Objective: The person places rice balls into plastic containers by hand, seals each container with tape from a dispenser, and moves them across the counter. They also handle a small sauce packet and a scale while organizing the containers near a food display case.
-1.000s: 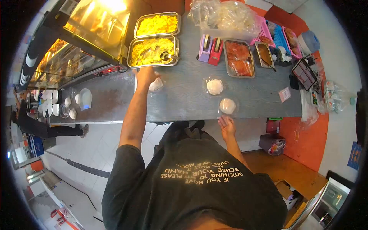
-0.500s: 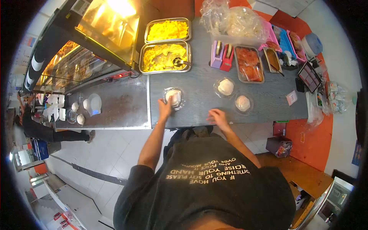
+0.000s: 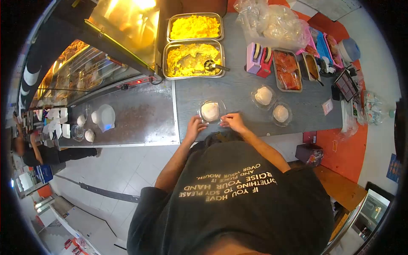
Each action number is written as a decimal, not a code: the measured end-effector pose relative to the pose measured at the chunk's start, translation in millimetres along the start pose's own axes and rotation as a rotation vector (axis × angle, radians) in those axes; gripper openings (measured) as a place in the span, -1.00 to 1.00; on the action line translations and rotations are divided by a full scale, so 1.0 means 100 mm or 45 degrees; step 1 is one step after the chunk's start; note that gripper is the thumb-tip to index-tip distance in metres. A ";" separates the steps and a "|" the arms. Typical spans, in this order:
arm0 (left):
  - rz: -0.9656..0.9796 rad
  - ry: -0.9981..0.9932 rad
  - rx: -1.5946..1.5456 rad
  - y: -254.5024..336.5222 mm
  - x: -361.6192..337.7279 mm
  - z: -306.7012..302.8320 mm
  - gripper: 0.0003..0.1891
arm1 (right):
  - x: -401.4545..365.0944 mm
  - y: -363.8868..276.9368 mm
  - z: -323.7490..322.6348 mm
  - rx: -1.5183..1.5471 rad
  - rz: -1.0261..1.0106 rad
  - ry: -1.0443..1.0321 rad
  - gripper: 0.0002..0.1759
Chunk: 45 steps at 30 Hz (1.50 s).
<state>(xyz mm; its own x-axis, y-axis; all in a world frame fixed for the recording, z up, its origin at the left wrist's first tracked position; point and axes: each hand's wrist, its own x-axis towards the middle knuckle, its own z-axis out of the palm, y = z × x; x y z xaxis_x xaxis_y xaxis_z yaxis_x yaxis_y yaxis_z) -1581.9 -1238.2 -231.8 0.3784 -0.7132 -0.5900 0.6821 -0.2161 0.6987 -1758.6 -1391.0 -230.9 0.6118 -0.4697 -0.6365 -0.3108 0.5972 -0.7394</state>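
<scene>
A clear plastic container (image 3: 222, 111) with a round white bun (image 3: 210, 111) in it stands near the front edge of the grey counter. My left hand (image 3: 196, 126) is closed at the container's near left corner, fingers on its rim. At the near right corner, my right hand (image 3: 233, 122) pinches the rim between thumb and fingers. To the right sit two more clear containers, each with a bun: one bun (image 3: 263, 96) farther back, the other bun (image 3: 280, 113) closer to me.
Two metal trays of yellow food (image 3: 194, 59) stand at the back, a black spoon (image 3: 214, 66) in the nearer. Tape dispensers (image 3: 259, 59), a tray of red slices (image 3: 287, 72) and a narrow sauce tray (image 3: 311, 66) are right. A heated cabinet (image 3: 123, 34) is left; a co-worker (image 3: 36, 148) stands far left.
My right hand has moved left to the container. My left hand has gone from the bun's top to the near left corner. The view has shifted slightly.
</scene>
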 end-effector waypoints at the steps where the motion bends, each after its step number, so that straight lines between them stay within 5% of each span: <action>1: -0.031 -0.082 0.073 -0.02 0.01 -0.06 -0.64 | 0.01 0.00 -0.01 0.003 0.001 0.011 -0.75; 13: -0.128 -0.003 0.250 -0.05 0.00 0.24 -0.76 | 0.08 -0.40 -0.16 -0.102 0.024 -0.104 -0.72; 15: -0.170 0.056 0.152 -0.08 0.00 0.26 -0.77 | -0.01 -0.88 -0.24 -1.036 0.057 -0.029 -0.73; 18: -0.248 0.112 0.022 -0.11 0.01 0.28 -0.78 | 0.34 -1.26 -0.90 -0.812 -1.091 0.898 -0.80; 22: -0.302 0.125 -0.143 -0.18 -0.01 0.37 -0.89 | 0.58 -1.93 -1.66 -0.751 -0.656 1.157 -0.73; 24: -0.311 0.152 -0.193 -0.19 0.02 0.43 -0.91 | 0.71 -2.03 -1.79 -0.006 0.004 0.812 -0.71; 25: -0.283 0.148 -0.213 -0.21 0.01 0.45 -0.88 | 0.72 -2.06 -1.82 0.013 0.085 0.776 -0.72; 30: -0.250 0.214 -0.226 -0.20 -0.01 0.53 -0.83 | 0.85 -1.63 -2.07 0.449 -0.304 0.540 -0.72; 33: -0.269 0.268 -0.192 -0.19 -0.05 0.62 -0.81 | 0.70 -1.45 -2.06 -0.779 -0.643 0.857 -0.82; 34: -0.263 0.274 -0.224 -0.17 -0.06 0.66 -0.80 | 0.68 -1.47 -2.02 -0.780 -0.637 0.846 -0.82; 36: -0.257 0.286 -0.258 -0.18 -0.05 0.71 -0.79 | 0.71 -1.47 -1.98 -1.631 -0.747 1.323 -0.77; 40: -0.130 0.198 -0.457 -0.18 0.02 0.79 -0.80 | 0.56 -1.46 -1.86 -1.432 -1.084 1.175 -0.78; 42: -0.072 0.118 -0.611 -0.21 0.00 0.82 -0.80 | 0.23 -1.44 -1.33 -0.856 -1.109 0.766 -0.77; 44: -0.076 0.138 -0.607 -0.20 0.01 0.84 -0.80 | 0.17 -1.12 -0.97 -0.380 -0.520 -0.059 -0.76; 45: -0.056 0.138 -0.618 -0.20 0.02 0.85 -0.80 | 0.06 -1.03 -0.74 -0.493 -0.409 -0.163 -0.74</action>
<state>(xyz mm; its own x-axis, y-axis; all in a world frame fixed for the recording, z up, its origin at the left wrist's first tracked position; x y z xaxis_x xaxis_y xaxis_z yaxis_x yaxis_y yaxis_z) -1648.0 -1291.8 -213.1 0.3881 -0.6317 -0.6711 0.9016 0.1091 0.4187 -1776.7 -1503.4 -174.4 0.7973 -0.4917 -0.3501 -0.3242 0.1404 -0.9355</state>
